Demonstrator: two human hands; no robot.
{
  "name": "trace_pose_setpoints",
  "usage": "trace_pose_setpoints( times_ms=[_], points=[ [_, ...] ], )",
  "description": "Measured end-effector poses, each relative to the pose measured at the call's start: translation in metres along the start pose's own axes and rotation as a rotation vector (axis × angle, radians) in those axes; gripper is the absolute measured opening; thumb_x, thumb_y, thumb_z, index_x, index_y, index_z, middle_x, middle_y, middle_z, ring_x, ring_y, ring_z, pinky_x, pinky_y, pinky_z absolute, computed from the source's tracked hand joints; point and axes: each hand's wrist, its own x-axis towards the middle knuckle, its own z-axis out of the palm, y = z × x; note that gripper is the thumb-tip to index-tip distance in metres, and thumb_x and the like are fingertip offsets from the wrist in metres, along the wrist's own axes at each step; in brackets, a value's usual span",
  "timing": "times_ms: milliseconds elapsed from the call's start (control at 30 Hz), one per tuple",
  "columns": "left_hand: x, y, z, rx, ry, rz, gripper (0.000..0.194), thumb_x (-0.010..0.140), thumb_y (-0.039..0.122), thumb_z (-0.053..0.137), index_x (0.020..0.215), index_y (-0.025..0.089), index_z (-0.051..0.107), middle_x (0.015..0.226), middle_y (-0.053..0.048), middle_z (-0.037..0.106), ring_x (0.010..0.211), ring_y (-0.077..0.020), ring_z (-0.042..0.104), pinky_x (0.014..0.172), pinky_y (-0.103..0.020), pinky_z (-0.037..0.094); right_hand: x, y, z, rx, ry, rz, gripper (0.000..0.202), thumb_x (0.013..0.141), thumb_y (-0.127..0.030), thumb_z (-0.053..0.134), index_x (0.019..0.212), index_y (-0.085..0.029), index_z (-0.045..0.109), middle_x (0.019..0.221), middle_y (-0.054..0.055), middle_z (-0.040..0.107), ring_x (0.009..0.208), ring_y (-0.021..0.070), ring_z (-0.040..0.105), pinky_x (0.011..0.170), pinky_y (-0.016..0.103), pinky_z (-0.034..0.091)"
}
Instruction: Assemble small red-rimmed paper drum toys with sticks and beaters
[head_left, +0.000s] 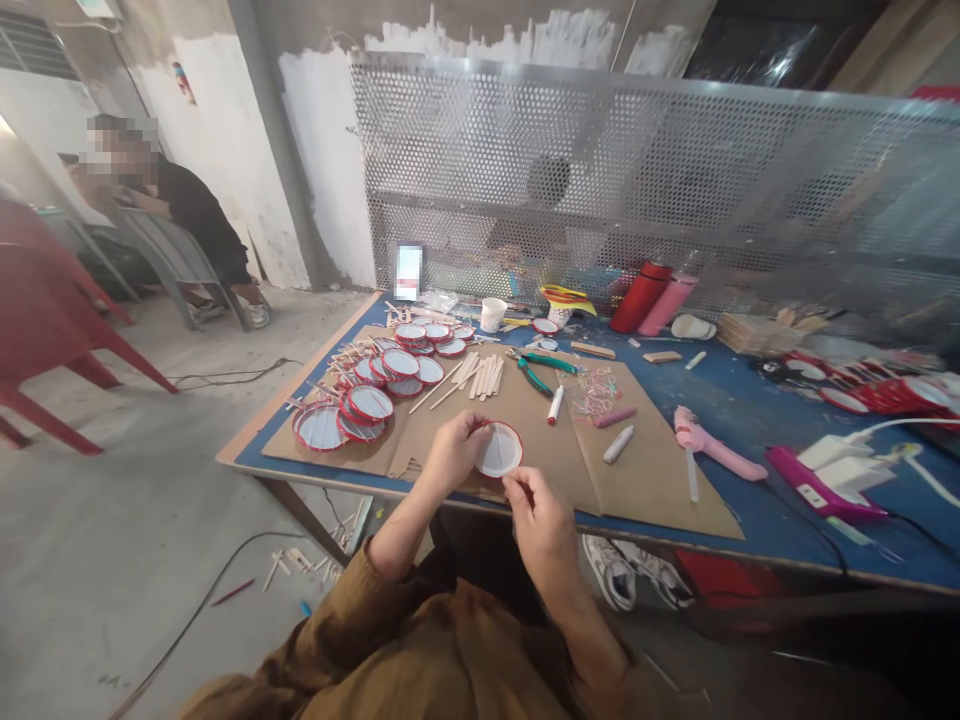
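Note:
Between my two hands I hold a small round white disc with a red rim (500, 450), tilted above the front edge of the cardboard. My left hand (455, 447) pinches its upper left rim, and my right hand (537, 510) pinches the lower right. To the left lies a pile of similar red-rimmed discs (370, 403), some with wooden sticks attached. Just beyond my hands are flat wooden sticks (486, 376), green-handled pliers (535, 377) and a white marker-like tube with a red end (555, 405).
Brown cardboard (450, 480) covers part of the blue table (739, 400). At right are a pink glue gun (716, 446), a purple power strip (825, 485) and cords. Red and pink bottles (641, 297) lean near a perforated metal screen (480, 130). A person (187, 210) sits at far left.

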Motion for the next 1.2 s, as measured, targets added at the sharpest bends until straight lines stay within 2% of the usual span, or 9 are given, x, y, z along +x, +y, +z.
trace_pose_setpoints(
  times_ms=[133,233,400,600,767,867,967,1033,1200],
  points=[
    [0.001,-0.004,0.001,-0.113,-0.013,-0.003,0.014,0.079,0.025,0.049,0.082,0.015,0.058,0.070,0.000,0.060,0.062,-0.0108,0.053,0.057,-0.020,0.040,-0.005,-0.009,0.007,0.181,-0.021,0.097,0.024,0.088,-0.037,0.047,0.080,-0.018,0.060,0.060,0.001,0.064,0.046,0.0125,0.057,0.051,0.023,0.044],
    [0.001,-0.007,0.001,-0.134,-0.004,0.007,0.015,0.079,0.026,0.049,0.083,0.014,0.058,0.071,0.000,0.060,0.063,-0.0113,0.053,0.058,-0.020,0.040,-0.006,-0.012,0.010,0.277,-0.002,0.174,0.023,0.086,-0.038,0.051,0.082,-0.018,0.063,0.059,0.001,0.065,0.051,0.0139,0.061,0.055,0.024,0.048],
    [0.003,-0.010,0.001,-0.164,0.029,0.016,0.015,0.079,0.026,0.050,0.084,0.014,0.058,0.072,-0.001,0.061,0.064,-0.0113,0.054,0.058,-0.020,0.041,-0.007,-0.014,0.011,0.409,-0.008,0.365,0.028,0.083,-0.043,0.057,0.087,-0.017,0.065,0.061,0.002,0.068,0.039,0.0103,0.051,0.041,0.022,0.044],
    [0.001,-0.007,0.002,-0.286,0.050,0.003,0.013,0.080,0.027,0.048,0.083,0.015,0.054,0.067,0.002,0.055,0.058,-0.0090,0.049,0.054,-0.019,0.038,-0.007,-0.018,0.011,0.691,0.018,0.502,0.031,0.073,-0.044,0.068,0.084,-0.015,0.067,0.076,0.006,0.072,0.066,0.0186,0.069,0.049,0.023,0.054],
    [0.000,-0.010,0.003,-0.208,0.096,0.038,0.011,0.080,0.027,0.049,0.081,0.016,0.054,0.069,0.002,0.055,0.060,-0.0094,0.048,0.056,-0.019,0.038,-0.008,-0.016,0.009,1.007,0.056,0.679,0.034,0.061,-0.039,0.079,0.080,-0.015,0.065,0.086,0.008,0.073,0.062,0.0185,0.070,0.046,0.024,0.056],
    [0.001,-0.011,0.003,-0.227,0.120,0.038,0.011,0.080,0.027,0.050,0.083,0.017,0.053,0.072,0.001,0.057,0.062,-0.0097,0.050,0.057,-0.019,0.040,-0.010,-0.014,0.006,1.071,0.089,0.731,0.036,0.057,-0.038,0.081,0.079,-0.015,0.063,0.087,0.008,0.073,0.058,0.0173,0.069,0.044,0.023,0.054],
    [0.001,-0.010,0.001,-0.349,0.141,0.019,0.011,0.082,0.028,0.047,0.085,0.017,0.050,0.073,0.002,0.057,0.060,-0.0088,0.050,0.057,-0.019,0.041,-0.011,-0.012,0.001,0.986,0.052,0.693,0.035,0.060,-0.040,0.079,0.078,-0.015,0.063,0.084,0.009,0.073,0.051,0.0157,0.066,0.038,0.022,0.050],
    [0.001,-0.009,0.001,-0.369,0.140,0.033,0.011,0.081,0.027,0.049,0.085,0.017,0.050,0.073,0.001,0.057,0.061,-0.0088,0.051,0.058,-0.019,0.041,-0.007,-0.010,-0.003,0.851,0.060,0.582,0.032,0.068,-0.042,0.073,0.079,-0.015,0.063,0.080,0.008,0.072,0.049,0.0141,0.063,0.037,0.020,0.045],
    [-0.004,-0.009,0.000,-0.216,0.064,0.098,0.016,0.081,0.029,0.052,0.088,0.016,0.058,0.076,-0.001,0.061,0.069,-0.0113,0.054,0.063,-0.020,0.042,0.023,-0.005,-0.012,0.337,0.146,0.077,0.022,0.083,-0.038,0.057,0.090,-0.019,0.064,0.087,0.008,0.067,0.078,0.0191,0.063,0.059,0.028,0.050]
  ],
)
